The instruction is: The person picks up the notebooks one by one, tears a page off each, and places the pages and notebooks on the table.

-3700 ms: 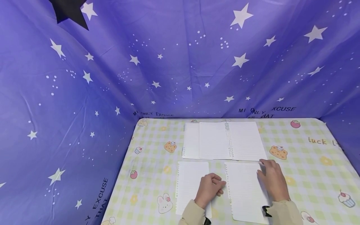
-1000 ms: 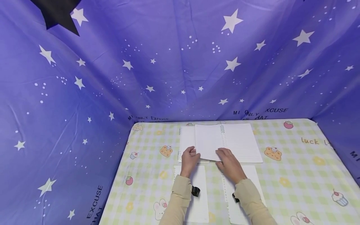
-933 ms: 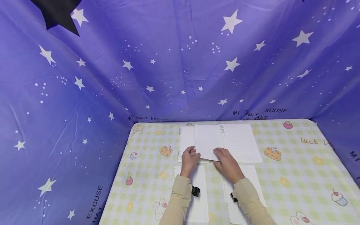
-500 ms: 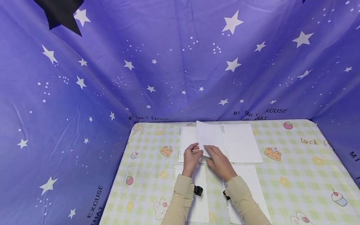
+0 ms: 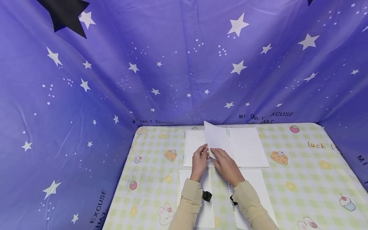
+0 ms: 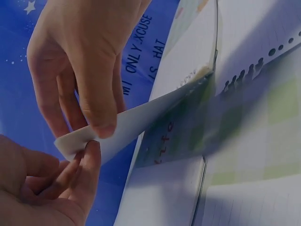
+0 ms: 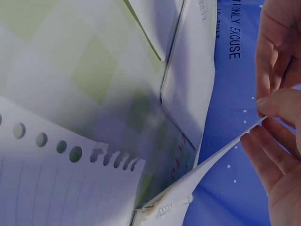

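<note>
A spiral notebook (image 5: 250,147) lies open at the far middle of the table, its left part overlapping another white spiral-bound pad (image 5: 194,143). One white page (image 5: 217,135) of the notebook stands raised and bends towards the right. My left hand (image 5: 199,163) has its curled fingers at the lower free corner of this page. In the left wrist view, my right hand (image 6: 84,52) pinches the page edge, its thumb pressed on the paper. Both hands meet at that corner, close together. Part of the left fingers' contact is hidden by the paper.
Two loose sheets with punched edges lie nearer me: a left sheet (image 5: 207,210) and a right sheet (image 5: 257,188), both partly under my forearms. A checked tablecloth (image 5: 310,179) covers the table. Purple star-printed curtains (image 5: 172,57) enclose its back and sides.
Earlier my hands were over the loose sheets, then moved up to the notebook. The page has since lifted from flat and swung to the right, with my left hand following it rightward.
</note>
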Motion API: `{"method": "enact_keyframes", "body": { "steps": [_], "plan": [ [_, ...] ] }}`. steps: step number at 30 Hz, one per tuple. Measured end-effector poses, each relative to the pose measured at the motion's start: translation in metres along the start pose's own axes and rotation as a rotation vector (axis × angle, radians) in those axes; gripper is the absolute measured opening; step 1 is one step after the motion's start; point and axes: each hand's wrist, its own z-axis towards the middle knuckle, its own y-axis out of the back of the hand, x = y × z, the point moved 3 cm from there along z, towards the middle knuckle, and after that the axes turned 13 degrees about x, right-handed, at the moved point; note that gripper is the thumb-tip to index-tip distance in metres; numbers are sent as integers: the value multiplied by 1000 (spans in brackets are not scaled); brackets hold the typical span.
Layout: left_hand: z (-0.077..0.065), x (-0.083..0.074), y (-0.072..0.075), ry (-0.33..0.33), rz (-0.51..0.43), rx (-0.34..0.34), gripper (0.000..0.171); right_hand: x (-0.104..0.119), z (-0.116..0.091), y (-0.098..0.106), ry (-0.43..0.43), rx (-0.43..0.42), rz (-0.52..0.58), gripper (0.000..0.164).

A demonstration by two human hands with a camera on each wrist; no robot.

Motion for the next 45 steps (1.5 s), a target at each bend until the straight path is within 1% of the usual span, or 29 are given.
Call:
{"method": "enact_keyframes", "body": {
  "steps": [4, 7, 9, 16, 21, 27, 33, 35, 38, 42, 45],
  "plan": [
    [-8, -13, -7, -42, -20, 34, 31, 1, -3, 4, -2, -21, 1, 48],
    [-9, -12, -12, -83, -34, 55, 34, 2, -3, 9, -4, -50, 2, 46],
    [-10, -12, -16, -101, -27, 65, 35, 3, -4, 12, 0, -67, 0, 45],
    [-11, -11, -27, -99, 49, 89, 37, 3, -7, 21, 33, -117, 8, 49],
    [-10, -5, -35, -106, 69, 126, 39, 1, -8, 28, 33, -149, 19, 47],
    [-8, 0, -44, -119, 22, 177, 45, -2, -10, 36, -5, -162, 62, 51],
    [-5, 1, -55, -158, 1, 234, 47, -7, -14, 47, -42, -184, 97, 53],
    [-5, 2, -59, -171, 9, 260, 47, -9, -17, 50, -42, -199, 87, 53],
    [-4, 5, -64, -179, 49, 298, 48, -13, -21, 55, -50, -218, 54, 52],
    [-3, 7, -68, -172, 105, 318, 48, -18, -26, 61, -71, -236, 47, 51],
    [-2, 8, -70, -159, 143, 322, 48, -22, -29, 64, -98, -245, 61, 51]
  ]
}}
